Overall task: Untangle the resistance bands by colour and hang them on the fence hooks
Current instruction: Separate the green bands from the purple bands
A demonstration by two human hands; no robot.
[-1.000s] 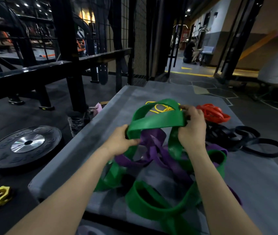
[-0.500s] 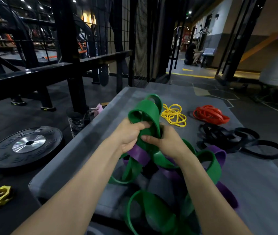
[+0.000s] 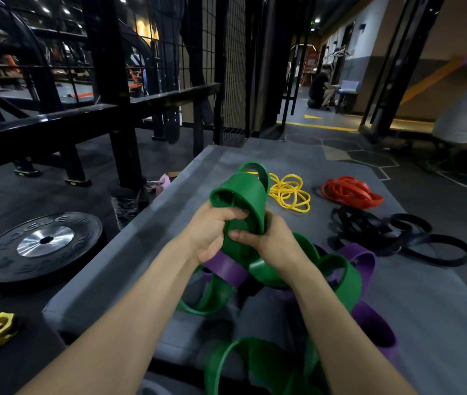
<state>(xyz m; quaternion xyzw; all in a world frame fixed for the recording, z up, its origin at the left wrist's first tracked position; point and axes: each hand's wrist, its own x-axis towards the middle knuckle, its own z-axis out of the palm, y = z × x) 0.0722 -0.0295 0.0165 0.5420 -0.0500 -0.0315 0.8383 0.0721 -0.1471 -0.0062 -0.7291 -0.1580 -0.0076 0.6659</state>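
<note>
Over the middle of the grey bench [image 3: 440,323], both hands are working at one knot of wide bands; the left hand [image 3: 212,232] is curling its fingers into a bunched fold of the green band [image 3: 241,192], and the right hand [image 3: 266,240] is pinching the same green fold from the other side, thumb lying across its front; the two hands are almost touching, wrists bent inward, forearms converging from the bottom of the view. A purple band [image 3: 226,267] is crossing just under the left hand and threading through the green loops, which are trailing down over the near bench edge; that crossing looks like the main risk, since pulling the green upward while purple is threaded through it would probably tighten the knot rather than free it, and stretched rubber could snap back at the fingers; the trailing green loop might also drag the whole heap off the edge. Yellow bands [image 3: 292,192], red bands [image 3: 349,192] and black bands [image 3: 397,238] are lying in separate piles farther along the bench; no band appears hung on the mesh fence [image 3: 226,67] so far.
</note>
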